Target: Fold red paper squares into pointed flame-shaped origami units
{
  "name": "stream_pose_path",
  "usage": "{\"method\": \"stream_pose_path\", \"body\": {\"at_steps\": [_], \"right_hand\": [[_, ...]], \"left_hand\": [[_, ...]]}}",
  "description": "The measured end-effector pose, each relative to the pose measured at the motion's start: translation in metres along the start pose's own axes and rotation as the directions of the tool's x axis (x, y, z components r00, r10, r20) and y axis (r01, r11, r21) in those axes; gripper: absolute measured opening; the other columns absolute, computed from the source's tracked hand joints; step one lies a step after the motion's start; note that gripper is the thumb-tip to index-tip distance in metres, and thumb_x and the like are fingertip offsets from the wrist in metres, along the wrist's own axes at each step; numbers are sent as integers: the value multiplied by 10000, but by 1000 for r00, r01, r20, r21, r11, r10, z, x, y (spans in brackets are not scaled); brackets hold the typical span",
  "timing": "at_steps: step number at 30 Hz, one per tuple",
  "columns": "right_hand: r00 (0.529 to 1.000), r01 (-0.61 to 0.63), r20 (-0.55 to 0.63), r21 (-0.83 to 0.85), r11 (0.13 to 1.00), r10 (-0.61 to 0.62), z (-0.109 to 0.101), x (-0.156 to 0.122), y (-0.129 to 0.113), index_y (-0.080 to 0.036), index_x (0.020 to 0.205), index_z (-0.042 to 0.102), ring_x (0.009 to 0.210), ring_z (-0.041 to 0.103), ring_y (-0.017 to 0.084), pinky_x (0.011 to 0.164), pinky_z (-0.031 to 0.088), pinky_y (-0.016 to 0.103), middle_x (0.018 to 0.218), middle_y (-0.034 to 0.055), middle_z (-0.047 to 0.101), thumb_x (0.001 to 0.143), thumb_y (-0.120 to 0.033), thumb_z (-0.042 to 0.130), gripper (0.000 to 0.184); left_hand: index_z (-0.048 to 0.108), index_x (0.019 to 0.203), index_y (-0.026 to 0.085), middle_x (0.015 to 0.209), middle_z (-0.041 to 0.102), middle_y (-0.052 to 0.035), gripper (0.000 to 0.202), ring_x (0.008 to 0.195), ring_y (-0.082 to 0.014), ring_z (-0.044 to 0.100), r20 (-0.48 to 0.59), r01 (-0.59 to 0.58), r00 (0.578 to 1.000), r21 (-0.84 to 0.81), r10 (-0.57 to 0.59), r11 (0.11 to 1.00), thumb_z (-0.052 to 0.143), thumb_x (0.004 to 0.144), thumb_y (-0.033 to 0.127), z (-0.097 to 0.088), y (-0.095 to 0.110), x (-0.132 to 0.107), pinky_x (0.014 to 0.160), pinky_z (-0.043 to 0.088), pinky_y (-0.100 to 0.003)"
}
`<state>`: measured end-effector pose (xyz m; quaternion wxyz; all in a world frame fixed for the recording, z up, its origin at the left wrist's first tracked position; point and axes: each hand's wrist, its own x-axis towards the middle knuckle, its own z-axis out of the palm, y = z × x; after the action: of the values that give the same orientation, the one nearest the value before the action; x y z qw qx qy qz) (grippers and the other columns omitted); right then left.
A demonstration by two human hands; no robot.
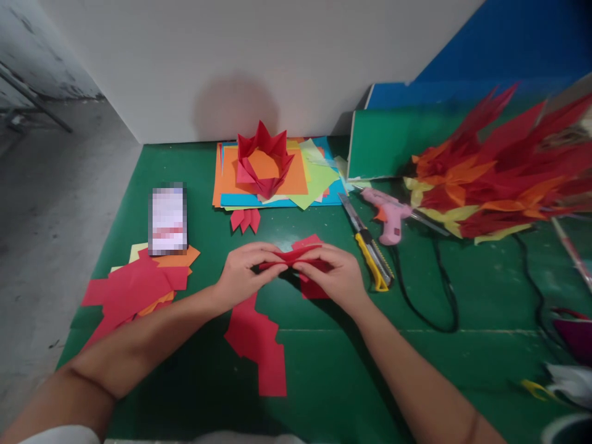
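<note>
Both hands meet over the middle of the green table. My left hand and my right hand each pinch one end of a folded red paper piece, holding it just above the tabletop. Fingers of both hands are closed on it. More red paper lies under my right hand. A strip of overlapping red squares lies on the table below my left hand.
A red paper crown sits on a stack of coloured sheets at the back. Phone and red paper scraps lie left. A yellow utility knife, pink glue gun and red-orange paper flames are right.
</note>
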<state>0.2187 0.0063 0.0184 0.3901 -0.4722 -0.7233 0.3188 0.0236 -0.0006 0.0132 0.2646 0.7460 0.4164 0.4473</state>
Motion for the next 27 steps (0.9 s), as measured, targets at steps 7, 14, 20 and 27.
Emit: {"method": "stream_pose_path", "body": {"at_steps": [7,14,20,27], "right_hand": [[989,-119,-68,141,983,130,3,-3,-5,-214,671,559,656,636,160,573,526,288,813,29,682,736,-408,711,254],[977,-167,-87,237,957,193,8,-6,-5,-208,707,561,568,585,124,505,510,260,785,15,646,735,-349,714,210],[957,-254,-41,357,899,287,10,-7,-6,-242,1008,586,565,596,138,486,541,270,804,8,642,718,-339,728,337],[964,-220,-95,226,949,247,10,-7,-6,-212,931,686,716,642,158,583,560,269,891,36,698,726,-330,724,239]], "left_hand": [[689,743,169,799,725,-60,171,747,-143,681,-6,-20,1000,-17,20,1000,645,829,311,2,0,-1,685,555,-250],[652,787,172,754,707,-23,126,669,-116,653,-12,88,996,-70,-89,994,670,808,295,2,4,-1,624,524,-212],[691,918,180,869,741,-39,138,764,-133,687,-12,110,994,-79,-112,991,694,791,234,2,3,-2,685,544,-213],[735,877,192,812,749,-29,94,703,-115,689,3,83,996,-98,-84,992,666,817,212,2,2,-2,660,542,-190]]}}
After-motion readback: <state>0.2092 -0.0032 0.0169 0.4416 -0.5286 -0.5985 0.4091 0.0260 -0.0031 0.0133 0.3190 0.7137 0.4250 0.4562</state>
